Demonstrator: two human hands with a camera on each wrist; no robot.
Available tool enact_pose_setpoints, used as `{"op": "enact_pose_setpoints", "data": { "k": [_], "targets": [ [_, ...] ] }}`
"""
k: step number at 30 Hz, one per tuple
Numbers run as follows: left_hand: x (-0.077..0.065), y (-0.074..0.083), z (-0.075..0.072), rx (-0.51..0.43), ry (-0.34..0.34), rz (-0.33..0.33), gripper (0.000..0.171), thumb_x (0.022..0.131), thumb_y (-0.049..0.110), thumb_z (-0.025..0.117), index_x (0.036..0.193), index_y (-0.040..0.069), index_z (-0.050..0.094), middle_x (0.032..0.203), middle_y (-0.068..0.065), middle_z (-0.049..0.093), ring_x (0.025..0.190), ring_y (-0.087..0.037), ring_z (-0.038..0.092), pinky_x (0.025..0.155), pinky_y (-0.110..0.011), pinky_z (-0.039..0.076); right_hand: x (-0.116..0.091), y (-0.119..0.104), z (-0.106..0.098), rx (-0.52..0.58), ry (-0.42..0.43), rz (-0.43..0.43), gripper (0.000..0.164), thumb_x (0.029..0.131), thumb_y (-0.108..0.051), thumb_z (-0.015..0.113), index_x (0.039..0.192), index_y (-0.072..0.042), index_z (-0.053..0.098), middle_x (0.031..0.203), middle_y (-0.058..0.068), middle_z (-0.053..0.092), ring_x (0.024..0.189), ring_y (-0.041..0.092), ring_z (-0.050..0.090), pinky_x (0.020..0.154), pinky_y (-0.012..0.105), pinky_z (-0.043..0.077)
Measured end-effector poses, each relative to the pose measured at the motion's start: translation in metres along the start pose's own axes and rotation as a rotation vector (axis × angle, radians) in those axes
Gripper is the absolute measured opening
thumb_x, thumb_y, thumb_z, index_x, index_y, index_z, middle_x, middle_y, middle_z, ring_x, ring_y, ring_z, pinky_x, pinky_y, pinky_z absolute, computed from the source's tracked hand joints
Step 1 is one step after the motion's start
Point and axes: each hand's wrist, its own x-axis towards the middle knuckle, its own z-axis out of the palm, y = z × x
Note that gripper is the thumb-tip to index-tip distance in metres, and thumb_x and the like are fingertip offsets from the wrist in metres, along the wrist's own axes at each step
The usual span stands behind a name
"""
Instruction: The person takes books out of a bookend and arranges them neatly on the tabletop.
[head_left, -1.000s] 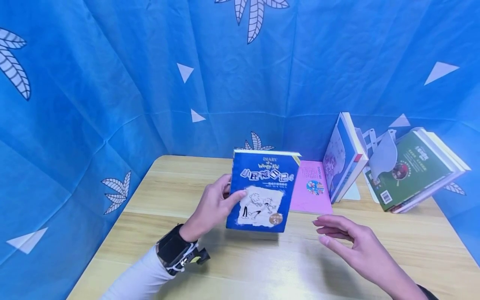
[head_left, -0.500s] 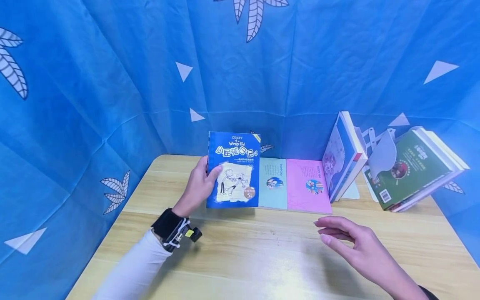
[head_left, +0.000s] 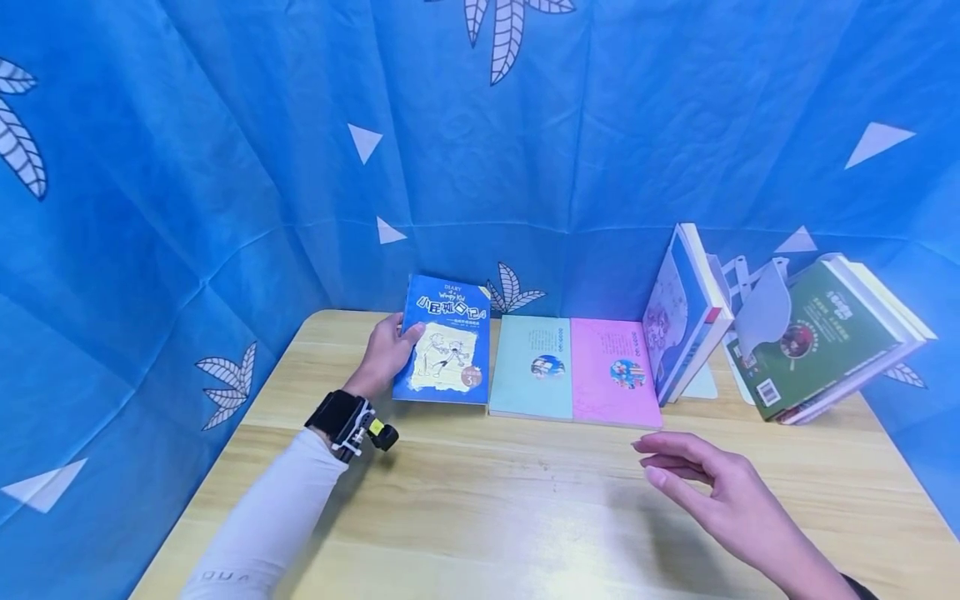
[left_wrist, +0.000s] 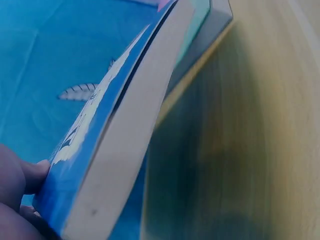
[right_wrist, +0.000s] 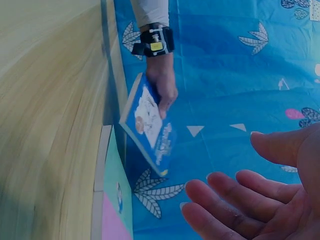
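Note:
My left hand (head_left: 384, 357) grips the left edge of a blue paperback book (head_left: 444, 342), thumb on the front cover and fingers behind. In the left wrist view the book's pale page block (left_wrist: 125, 130) shows, tilted above the wooden table. Just right of it a mint-green book (head_left: 531, 367) lies flat, and against that a pink book (head_left: 615, 371). Over the table's right part hovers my right hand (head_left: 712, 487), holding nothing, its fingers relaxed and slightly bent. The right wrist view shows the right palm and fingers (right_wrist: 240, 200) apart from any object.
At the right, upright books (head_left: 686, 317) lean by a white bookend (head_left: 765, 308). Past it, green-covered books (head_left: 832, 333) slant to the right. A blue patterned curtain (head_left: 480, 167) hangs behind the wooden table (head_left: 480, 508).
My left hand has carried the blue book leftward and lowered it toward the table, uncovering the mint-green book. The right hand has stayed almost still.

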Motion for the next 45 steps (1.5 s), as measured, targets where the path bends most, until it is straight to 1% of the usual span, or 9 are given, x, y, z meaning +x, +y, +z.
{"op": "enact_pose_setpoints", "data": {
  "k": [3,13,21,28,33,38,40,42,45],
  "targets": [
    [0.010,-0.007,0.003,0.008,-0.016,-0.043,0.058,0.110,0.034,0.050,0.157,0.001,0.039,0.134,-0.020,0.061,0.122,-0.031,0.058,0.118,-0.049,0.045,0.000,0.000,-0.001,-0.001,0.004,0.016,0.029,0.099,-0.013,0.071,0.127,-0.018,0.070,0.118,-0.001,0.078,0.100,-0.005,0.072,0.079,0.017,0.061],
    [0.025,-0.022,0.015,0.054,-0.042,-0.063,0.060,0.110,0.033,0.050,0.159,0.003,0.035,0.149,-0.021,0.055,0.139,-0.035,0.053,0.125,-0.051,0.037,0.002,0.004,-0.015,-0.002,0.053,0.141,0.042,0.100,-0.023,0.071,0.140,-0.017,0.062,0.132,0.008,0.072,0.108,-0.012,0.066,0.080,0.014,0.060],
    [0.029,-0.031,0.022,0.239,-0.026,-0.035,0.063,0.111,0.035,0.048,0.160,0.000,0.031,0.160,-0.025,0.045,0.151,-0.040,0.041,0.126,-0.053,0.034,0.003,0.015,-0.031,-0.054,0.152,0.178,0.052,0.099,-0.026,0.072,0.147,-0.017,0.056,0.142,0.000,0.064,0.110,-0.027,0.053,0.083,0.000,0.049],
    [0.030,-0.034,0.031,0.307,0.007,-0.017,0.062,0.108,0.033,0.054,0.155,-0.004,0.038,0.151,-0.028,0.053,0.144,-0.042,0.050,0.121,-0.055,0.041,0.004,0.033,-0.058,-0.069,0.220,0.327,0.068,0.101,-0.039,0.068,0.159,-0.016,0.040,0.148,0.028,0.056,0.101,-0.031,0.046,0.076,-0.001,0.047],
    [0.028,-0.035,0.036,0.362,0.012,-0.017,0.070,0.103,0.037,0.064,0.152,-0.006,0.041,0.145,-0.029,0.057,0.135,-0.042,0.058,0.115,-0.056,0.048,0.003,0.054,-0.077,-0.059,0.305,0.427,0.075,0.101,-0.044,0.065,0.163,-0.018,0.031,0.156,0.027,0.049,0.102,-0.026,0.049,0.073,-0.001,0.047],
    [0.026,-0.032,0.041,0.406,0.000,0.000,0.079,0.095,0.044,0.074,0.148,-0.007,0.045,0.135,-0.027,0.062,0.118,-0.038,0.063,0.106,-0.052,0.054,0.002,0.072,-0.090,-0.058,0.406,0.500,0.080,0.102,-0.044,0.064,0.165,-0.013,0.026,0.167,0.016,0.038,0.127,-0.013,0.052,0.072,-0.004,0.044],
    [0.025,-0.030,0.042,0.418,0.005,0.006,0.079,0.094,0.045,0.075,0.146,-0.008,0.047,0.133,-0.026,0.062,0.114,-0.036,0.061,0.104,-0.051,0.054,0.002,0.077,-0.095,-0.064,0.423,0.543,0.082,0.102,-0.045,0.063,0.166,-0.012,0.023,0.170,0.016,0.032,0.145,0.006,0.049,0.075,-0.002,0.046],
    [0.025,-0.029,0.042,0.435,0.003,0.011,0.079,0.094,0.046,0.074,0.146,-0.009,0.048,0.133,-0.026,0.059,0.112,-0.036,0.059,0.104,-0.050,0.054,0.003,0.082,-0.099,-0.062,0.424,0.593,0.085,0.103,-0.046,0.060,0.167,-0.012,0.017,0.172,0.017,0.025,0.154,0.025,0.040,0.092,0.006,0.052],
    [0.024,-0.030,0.039,0.468,0.004,0.026,0.082,0.094,0.048,0.073,0.146,-0.010,0.047,0.135,-0.028,0.054,0.113,-0.037,0.056,0.105,-0.051,0.053,0.006,0.087,-0.102,-0.043,0.420,0.637,0.087,0.104,-0.047,0.056,0.168,-0.011,0.009,0.173,0.020,0.017,0.155,0.044,0.029,0.118,0.041,0.047]
  ]
}}
